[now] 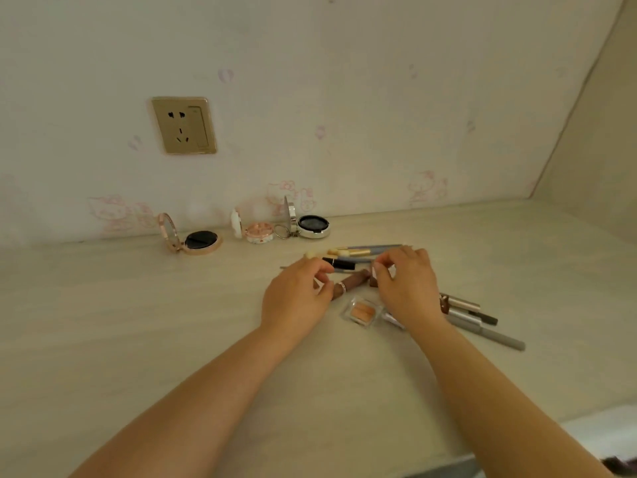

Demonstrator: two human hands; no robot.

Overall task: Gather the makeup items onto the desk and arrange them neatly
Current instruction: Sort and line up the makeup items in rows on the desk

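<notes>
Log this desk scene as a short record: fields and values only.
surface: pale desk
back row: three open compacts, rose-gold, white-pink, silver
centre pile: brushes, brown tube, square blush pan
right side: grey pencils
left hand: fingers curled over the pile
right hand: fingers curled over the pile
wall: gold socket

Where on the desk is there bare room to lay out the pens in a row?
Bare desk runs left of the left hand, in front of the rose-gold compact. More lies right of the silver compact, behind the grey pens. Around both hands, the brushes and small palette crowd it.
</notes>
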